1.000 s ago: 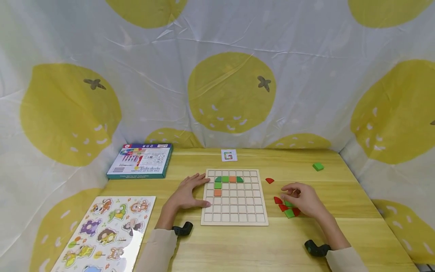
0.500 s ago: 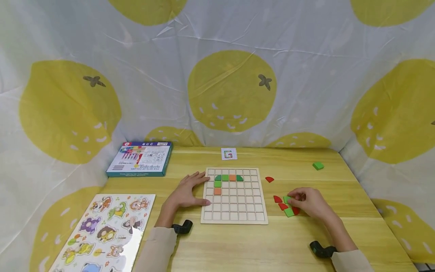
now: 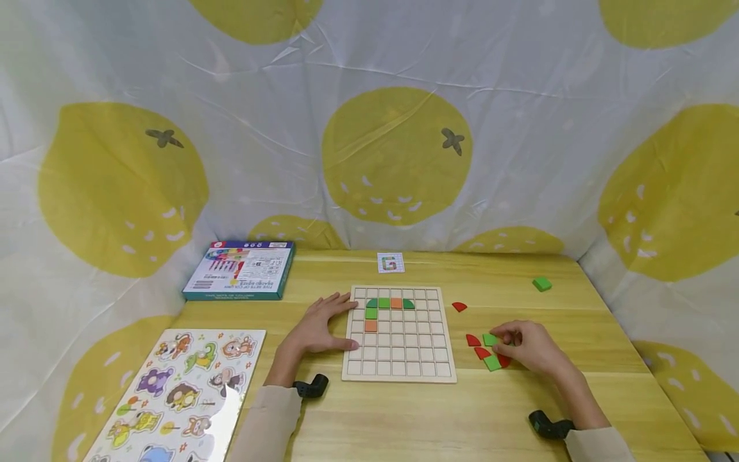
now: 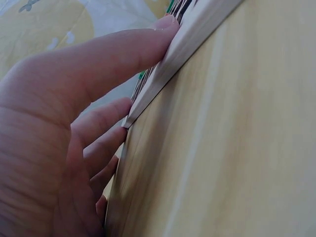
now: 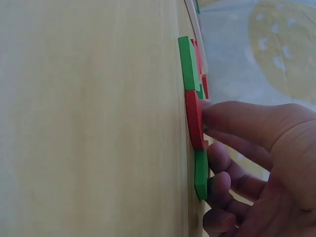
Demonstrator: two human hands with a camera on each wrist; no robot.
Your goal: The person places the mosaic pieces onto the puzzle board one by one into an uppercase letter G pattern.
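Note:
In the head view, my left hand rests at the left edge of a wooden grid board, its thumb on the surface and fingers spread along the rim. Several green and orange tiles sit in the board's upper-left cells. Right of the board, my right hand pinches a light green square tile between thumb and index finger, low among the loose pieces. Beside it lie red quarter-round tiles and another green square tile. The right wrist view shows the thumb behind a red tile.
A small pattern card lies behind the board. A red quarter-round is near the board's right side, and green squares lie farther back. At left are a boxed set and an animal puzzle board.
My right hand has come down and slightly right onto the green square tile, its thumb and index finger closing at it. The left hand stays at the board.

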